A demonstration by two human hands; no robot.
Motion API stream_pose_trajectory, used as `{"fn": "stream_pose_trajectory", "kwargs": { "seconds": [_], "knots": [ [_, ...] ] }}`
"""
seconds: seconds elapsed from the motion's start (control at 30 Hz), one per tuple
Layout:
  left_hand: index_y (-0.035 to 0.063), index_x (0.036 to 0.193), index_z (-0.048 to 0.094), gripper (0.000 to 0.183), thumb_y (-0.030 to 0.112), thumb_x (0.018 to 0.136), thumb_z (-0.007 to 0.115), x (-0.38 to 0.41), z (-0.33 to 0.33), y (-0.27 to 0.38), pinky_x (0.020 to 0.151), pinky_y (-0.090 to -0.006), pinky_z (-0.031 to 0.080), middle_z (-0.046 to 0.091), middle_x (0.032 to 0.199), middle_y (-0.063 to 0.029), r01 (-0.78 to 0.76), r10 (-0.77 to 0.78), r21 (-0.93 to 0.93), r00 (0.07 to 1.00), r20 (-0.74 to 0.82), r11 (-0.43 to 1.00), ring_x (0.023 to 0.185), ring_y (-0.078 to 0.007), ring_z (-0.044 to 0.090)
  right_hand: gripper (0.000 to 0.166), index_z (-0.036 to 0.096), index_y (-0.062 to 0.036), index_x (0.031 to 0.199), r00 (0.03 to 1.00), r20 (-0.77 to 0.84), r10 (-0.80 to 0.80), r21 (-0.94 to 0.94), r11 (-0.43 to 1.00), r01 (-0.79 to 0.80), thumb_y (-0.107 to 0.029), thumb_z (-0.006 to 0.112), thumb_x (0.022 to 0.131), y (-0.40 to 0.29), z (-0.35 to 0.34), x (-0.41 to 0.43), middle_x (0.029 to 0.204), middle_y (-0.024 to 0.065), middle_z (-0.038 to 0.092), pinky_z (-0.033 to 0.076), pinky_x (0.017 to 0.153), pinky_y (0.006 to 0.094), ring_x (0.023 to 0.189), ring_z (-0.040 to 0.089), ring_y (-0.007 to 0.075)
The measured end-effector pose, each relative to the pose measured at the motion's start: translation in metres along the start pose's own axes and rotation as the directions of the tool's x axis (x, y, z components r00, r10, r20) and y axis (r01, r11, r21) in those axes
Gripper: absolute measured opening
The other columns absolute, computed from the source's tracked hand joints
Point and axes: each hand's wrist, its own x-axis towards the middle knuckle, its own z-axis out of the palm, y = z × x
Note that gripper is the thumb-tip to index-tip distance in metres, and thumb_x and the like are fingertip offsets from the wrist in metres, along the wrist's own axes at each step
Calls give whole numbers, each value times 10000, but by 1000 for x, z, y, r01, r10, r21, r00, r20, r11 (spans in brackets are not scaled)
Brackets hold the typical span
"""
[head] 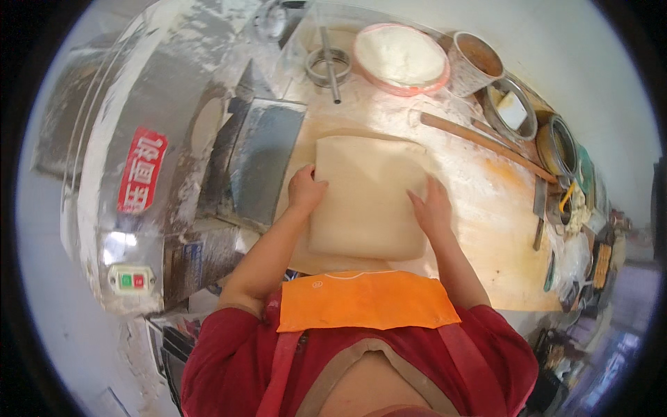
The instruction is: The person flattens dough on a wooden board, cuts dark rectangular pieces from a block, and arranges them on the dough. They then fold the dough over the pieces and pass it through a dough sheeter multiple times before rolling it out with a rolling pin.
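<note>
A wide, pale sheet of dough [370, 208], roughly square and seemingly folded in layers, lies before me on the wooden worktop [500, 250]. My left hand [306, 192] grips its left edge, thumb on top and fingers curled at the side. On the opposite edge, my right hand [433, 207] has its thumb over the dough and its fingers along the outer side, slightly blurred. The fingertips under the dough are hidden. Just left of my left hand is the sloping metal plate [266, 156] of a floury dough-sheeting machine [177, 104].
At the back stand a pink-rimmed basin of flour [401, 54], a metal ring with a rod [333, 78] and a bucket [477, 54]. Rightward are a wooden stick [484, 146], a metal bowl [509, 109], a pot [557, 143] and a knife [539, 213]. The machine has a switch box [131, 280].
</note>
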Motion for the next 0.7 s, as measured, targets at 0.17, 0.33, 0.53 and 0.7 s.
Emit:
{"fn": "stream_pose_trajectory", "kwargs": {
  "seconds": [0.17, 0.33, 0.53, 0.7],
  "knots": [
    [-15, 1037, 647, 483, 243, 657, 794, 39, 18, 7, 841, -380, 513, 677, 1049, -186, 108, -127, -138, 983, -132, 984, 974, -306, 653, 720, 516, -10, 1312, 928, 256, -271, 187, 956, 228, -197, 816, 684, -45, 33, 117, 1324, 208, 540, 400, 1047, 405, 1240, 491, 356],
    [-1, 1057, 647, 496, 203, 637, 816, 43, -19, 25, 828, -347, 525, 659, 1103, -164, 269, -53, -454, 899, 434, 850, 966, -294, 650, 471, 670, -77, 1072, 712, 653, -258, 66, 956, 286, -147, 812, 629, -53, 14, 168, 1122, 151, 631, 486, 880, 406, 1062, 587, 336],
    [48, 957, 634, 308, -17, 659, 678, -88, -11, 19, 935, -435, 473, 657, 1152, -102, -698, 699, -86, 715, -25, 711, 1146, -286, 595, 388, 681, -91, 1038, 783, 141, -605, 183, 794, 580, -52, 736, 656, -14, -22, 38, 937, 126, 632, 471, 875, 419, 954, 587, 324],
    [52, 918, 617, 275, -68, 671, 604, -105, 7, 10, 1031, -492, 398, 651, 1177, -103, -801, 801, -2, 598, 19, 599, 1220, -317, 555, 535, 615, -92, 1173, 909, 334, -251, 469, 880, 71, -108, 789, 667, 19, -41, 13, 1128, 121, 609, 458, 925, 416, 1084, 557, 319]
  ]
}}
